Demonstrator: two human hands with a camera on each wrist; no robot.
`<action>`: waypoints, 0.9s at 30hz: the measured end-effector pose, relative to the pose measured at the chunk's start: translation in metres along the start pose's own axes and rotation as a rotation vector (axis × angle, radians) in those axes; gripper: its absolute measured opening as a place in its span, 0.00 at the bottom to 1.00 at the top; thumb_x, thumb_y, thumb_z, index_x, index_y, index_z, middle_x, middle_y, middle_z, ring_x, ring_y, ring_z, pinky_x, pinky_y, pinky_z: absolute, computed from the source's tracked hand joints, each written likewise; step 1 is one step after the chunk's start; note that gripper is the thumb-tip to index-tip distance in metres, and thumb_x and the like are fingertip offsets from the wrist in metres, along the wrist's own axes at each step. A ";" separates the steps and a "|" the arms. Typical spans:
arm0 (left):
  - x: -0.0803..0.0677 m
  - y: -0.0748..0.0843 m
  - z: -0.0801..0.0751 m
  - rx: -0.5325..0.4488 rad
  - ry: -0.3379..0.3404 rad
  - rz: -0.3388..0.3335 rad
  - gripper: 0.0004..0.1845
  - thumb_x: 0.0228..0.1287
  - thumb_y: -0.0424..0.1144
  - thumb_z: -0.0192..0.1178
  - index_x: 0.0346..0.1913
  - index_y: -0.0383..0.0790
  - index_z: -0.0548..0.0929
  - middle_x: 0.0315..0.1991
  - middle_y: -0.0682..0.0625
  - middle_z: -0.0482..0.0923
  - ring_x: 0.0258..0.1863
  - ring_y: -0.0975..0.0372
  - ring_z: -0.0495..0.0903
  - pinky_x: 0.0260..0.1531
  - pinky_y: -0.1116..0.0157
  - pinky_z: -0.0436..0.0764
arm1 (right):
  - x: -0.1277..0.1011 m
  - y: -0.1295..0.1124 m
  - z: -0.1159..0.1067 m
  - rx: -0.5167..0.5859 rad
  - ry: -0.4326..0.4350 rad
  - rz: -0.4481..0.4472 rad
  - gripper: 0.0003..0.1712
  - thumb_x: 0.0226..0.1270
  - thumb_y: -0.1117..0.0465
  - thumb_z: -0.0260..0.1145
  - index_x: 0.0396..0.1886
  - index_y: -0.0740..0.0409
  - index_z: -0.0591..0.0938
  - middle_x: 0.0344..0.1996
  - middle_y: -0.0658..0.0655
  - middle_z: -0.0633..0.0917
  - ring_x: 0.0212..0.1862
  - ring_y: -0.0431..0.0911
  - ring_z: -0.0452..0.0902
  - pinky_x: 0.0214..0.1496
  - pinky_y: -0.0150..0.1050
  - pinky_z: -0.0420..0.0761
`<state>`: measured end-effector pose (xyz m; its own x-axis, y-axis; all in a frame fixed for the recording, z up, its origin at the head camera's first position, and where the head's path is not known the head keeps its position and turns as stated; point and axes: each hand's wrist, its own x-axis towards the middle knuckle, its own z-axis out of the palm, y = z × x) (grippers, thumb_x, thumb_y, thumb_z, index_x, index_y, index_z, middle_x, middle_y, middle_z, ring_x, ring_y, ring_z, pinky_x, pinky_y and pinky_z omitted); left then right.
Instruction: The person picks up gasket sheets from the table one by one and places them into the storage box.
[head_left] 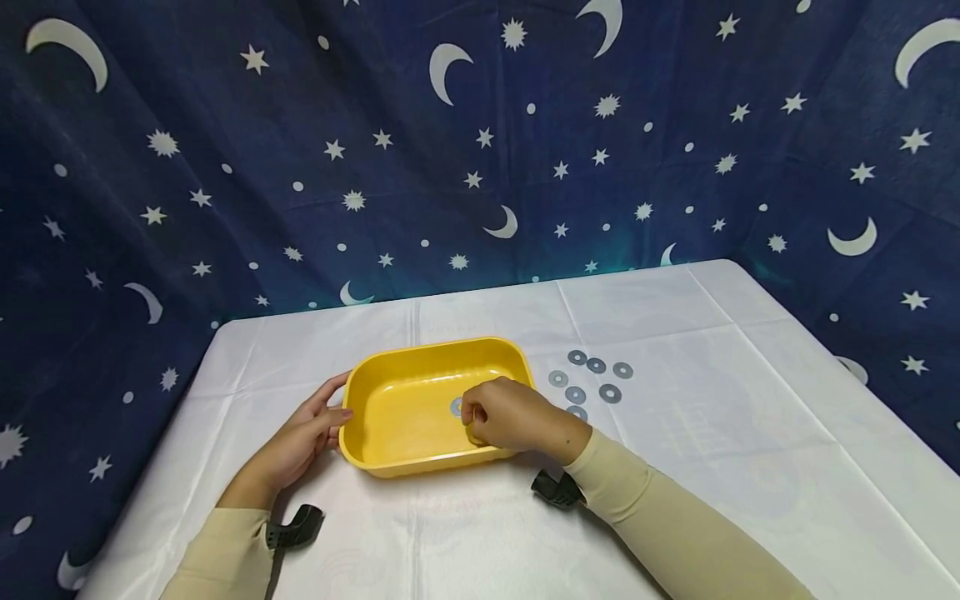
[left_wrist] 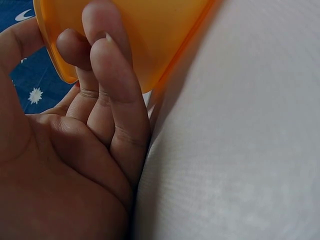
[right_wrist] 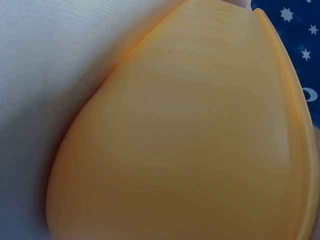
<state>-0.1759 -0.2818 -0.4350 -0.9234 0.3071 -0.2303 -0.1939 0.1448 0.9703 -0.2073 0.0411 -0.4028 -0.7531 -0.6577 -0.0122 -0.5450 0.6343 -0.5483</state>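
Note:
A yellow rectangular tray [head_left: 405, 417] with rounded corners stands on the white tablecloth. At its left end my left hand [head_left: 303, 433] grips the wall, thumb over the rim and fingers outside. The left wrist view shows those fingers bent against the yellow plastic [left_wrist: 160, 40]. My right hand [head_left: 510, 414] reaches over the near right side into the tray, its fingers curled down. At its fingertips it pinches a grey metal washer [head_left: 455, 407], partly hidden by the fingers. In the right wrist view the tray's outer wall [right_wrist: 190, 125] fills most of the picture.
Several loose washers [head_left: 610, 393] lie on the cloth to the right of the tray, one partly hidden behind my right wrist. A dark blue curtain [head_left: 420, 167] with moons and stars hangs behind the table [head_left: 712, 450]. Black wrist mounts [head_left: 296, 529] sit at both cuffs.

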 end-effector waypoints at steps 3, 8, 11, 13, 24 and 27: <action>0.000 -0.001 0.000 -0.001 -0.002 0.001 0.35 0.75 0.39 0.49 0.79 0.45 0.46 0.37 0.51 0.83 0.30 0.64 0.82 0.36 0.70 0.85 | 0.000 0.001 -0.001 0.000 -0.018 -0.023 0.10 0.56 0.69 0.62 0.25 0.50 0.83 0.22 0.44 0.79 0.26 0.37 0.71 0.30 0.29 0.71; 0.000 0.000 -0.001 0.005 -0.001 0.000 0.36 0.75 0.39 0.49 0.79 0.45 0.47 0.39 0.50 0.83 0.30 0.63 0.82 0.37 0.70 0.85 | 0.001 0.000 -0.004 0.022 -0.045 -0.054 0.09 0.57 0.69 0.63 0.24 0.50 0.82 0.21 0.43 0.77 0.25 0.36 0.68 0.29 0.28 0.68; 0.000 0.000 -0.001 0.008 0.003 -0.002 0.36 0.75 0.39 0.49 0.79 0.45 0.47 0.40 0.49 0.83 0.30 0.63 0.82 0.37 0.70 0.85 | 0.001 0.000 -0.005 0.036 -0.059 -0.062 0.09 0.57 0.69 0.63 0.25 0.51 0.83 0.21 0.43 0.77 0.23 0.36 0.67 0.28 0.27 0.67; 0.000 0.001 -0.001 0.008 0.005 -0.002 0.36 0.75 0.39 0.50 0.79 0.46 0.47 0.41 0.49 0.83 0.31 0.63 0.82 0.37 0.70 0.85 | 0.002 0.001 -0.005 0.039 -0.069 -0.063 0.08 0.58 0.69 0.63 0.25 0.52 0.84 0.21 0.43 0.78 0.23 0.36 0.66 0.28 0.27 0.67; 0.000 0.000 -0.001 0.007 -0.005 0.008 0.36 0.75 0.39 0.50 0.79 0.45 0.47 0.43 0.49 0.84 0.31 0.63 0.83 0.37 0.69 0.85 | 0.002 0.001 -0.005 0.055 -0.054 -0.015 0.12 0.60 0.73 0.60 0.29 0.56 0.86 0.27 0.48 0.83 0.27 0.39 0.71 0.31 0.29 0.72; 0.000 0.000 -0.001 0.007 0.001 0.005 0.36 0.75 0.39 0.50 0.79 0.45 0.47 0.44 0.49 0.84 0.32 0.63 0.84 0.38 0.69 0.85 | 0.003 0.001 -0.005 0.062 -0.042 0.009 0.13 0.61 0.74 0.59 0.31 0.57 0.87 0.26 0.49 0.83 0.26 0.40 0.71 0.31 0.29 0.72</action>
<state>-0.1766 -0.2824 -0.4351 -0.9245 0.3073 -0.2256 -0.1871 0.1497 0.9709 -0.2115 0.0414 -0.3993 -0.7412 -0.6693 -0.0521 -0.5133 0.6150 -0.5985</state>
